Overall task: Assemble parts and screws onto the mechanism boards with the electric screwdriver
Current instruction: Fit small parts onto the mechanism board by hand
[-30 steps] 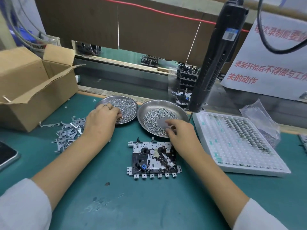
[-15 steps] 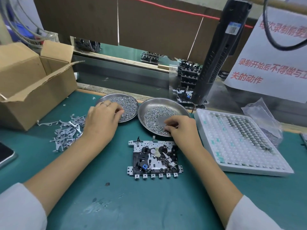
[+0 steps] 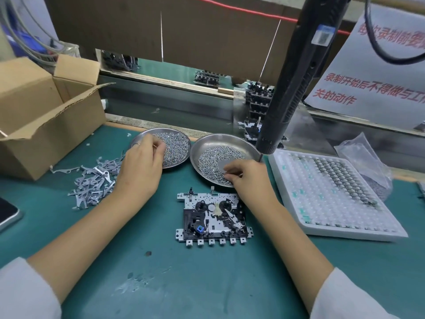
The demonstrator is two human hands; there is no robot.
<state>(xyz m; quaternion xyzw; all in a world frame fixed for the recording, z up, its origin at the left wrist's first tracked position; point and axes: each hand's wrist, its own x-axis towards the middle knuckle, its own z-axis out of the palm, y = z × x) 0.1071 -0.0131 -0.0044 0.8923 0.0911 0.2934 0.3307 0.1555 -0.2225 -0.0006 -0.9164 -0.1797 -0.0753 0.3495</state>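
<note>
While the mechanism board [image 3: 212,218] lies on the mat between both forearms, left hand [image 3: 140,171] rests fingertips, curled, in the left screw dish [image 3: 177,143]; grasp indeterminate. Right hand [image 3: 249,178] pinches among screws in the right dish [image 3: 220,143]; electric screwdriver [image 3: 296,72] hangs above.

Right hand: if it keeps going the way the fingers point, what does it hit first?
The right hand points up-left into the right steel dish; it would likely meet the loose screws there first. Depth is unclear.
</note>
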